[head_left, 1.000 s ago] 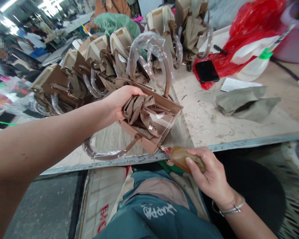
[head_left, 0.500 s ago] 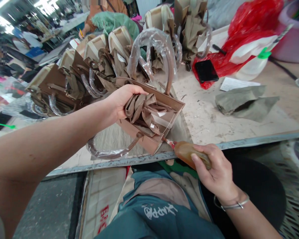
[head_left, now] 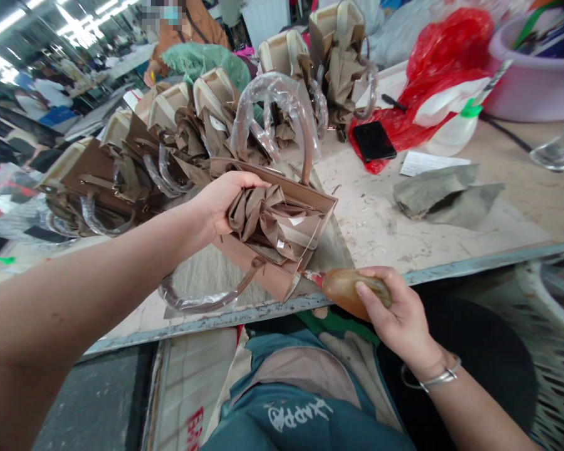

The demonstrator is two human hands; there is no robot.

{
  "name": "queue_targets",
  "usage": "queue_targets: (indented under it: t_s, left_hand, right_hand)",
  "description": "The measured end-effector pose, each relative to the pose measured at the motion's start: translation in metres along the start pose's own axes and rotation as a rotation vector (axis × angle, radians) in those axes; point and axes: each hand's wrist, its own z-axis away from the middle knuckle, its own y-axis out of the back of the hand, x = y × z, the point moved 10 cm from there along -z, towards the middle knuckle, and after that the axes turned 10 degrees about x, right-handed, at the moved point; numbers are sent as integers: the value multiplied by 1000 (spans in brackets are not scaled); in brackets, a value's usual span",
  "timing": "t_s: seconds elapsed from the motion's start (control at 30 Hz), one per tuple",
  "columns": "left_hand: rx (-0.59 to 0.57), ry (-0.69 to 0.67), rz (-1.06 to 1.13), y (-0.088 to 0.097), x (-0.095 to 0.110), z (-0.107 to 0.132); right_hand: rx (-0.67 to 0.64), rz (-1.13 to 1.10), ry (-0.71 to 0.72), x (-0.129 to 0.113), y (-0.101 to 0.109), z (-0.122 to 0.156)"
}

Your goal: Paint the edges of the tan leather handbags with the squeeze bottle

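A brown handbag (head_left: 278,285) lies at the table's front edge, its opening facing me and its lining bunched up. My left hand (head_left: 230,203) is closed on the bag's upper left side, with the fingers partly hidden behind the lining. Plastic film wraps both handles; one arches above the bag and the other droops over the near edge. In my right hand (head_left: 399,307) is an amber squeeze bottle (head_left: 345,289), gripped round its rear end. Its red, whitish-crusted nozzle points left and meets, or nearly meets, the bag's lower right corner.
Several similar bags (head_left: 169,119) stand in a row behind and to the left. Toward the right are a black phone (head_left: 375,140), a red plastic bag (head_left: 444,53), a white bottle with green cap (head_left: 455,131), a grey-green cloth piece (head_left: 444,194) and a lilac tub (head_left: 521,88).
The view has shifted slightly, so the table things sit a little more to the left and lower. Both hands keep their holds, and the nozzle stays at the bag's corner.
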Motion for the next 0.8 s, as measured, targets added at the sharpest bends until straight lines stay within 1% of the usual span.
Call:
queue_targets:
  t_s: [0.07, 0.13, 0.2, 0.27, 0.37, 0.4, 0.43, 0.53, 0.57, 0.63, 0.73, 0.77, 0.8]
  left_hand:
    - [-31, 8, 2, -3, 0, -1]
    - [-42, 10, 15, -4, 1, -1]
    - [-27, 13, 26, -2, 2, -1]
    - [-13, 27, 32, -2, 1, -1]
    - [11, 33, 43, -1, 2, 0]
    - [21, 34, 44, 0, 2, -1]
    - [32, 32, 43, 1, 2, -1]
    - [52, 28, 31, 2, 3, -2]
    - [59, 24, 28, 3, 4, -2]
    - [71, 20, 22, 4, 5, -2]
    - [75, 24, 17, 5, 4, -4]
    - [70, 23, 16, 6, 4, -5]
    - [64, 19, 16, 6, 5, -6]
  right_hand:
    - [22, 21, 13, 1, 0, -2]
    - [103, 58, 29, 3, 5, -5]
    - [164, 75, 17, 7, 9, -8]
    - [140, 55, -30, 11, 8, -8]
    - [20, -2, -107, 14, -4, -6]
    - [8, -10, -118, 14, -5, -6]
    - [24, -4, -118, 13, -4, -8]
    - [142, 45, -92, 14, 5, -16]
    - [163, 52, -91, 15, 7, -18]
    - [135, 36, -125, 19, 5, -18]
    - [26, -22, -212, 25, -4, -12]
    - [24, -29, -222, 26, -4, -11]
    - [49, -23, -218, 25, -2, -11]
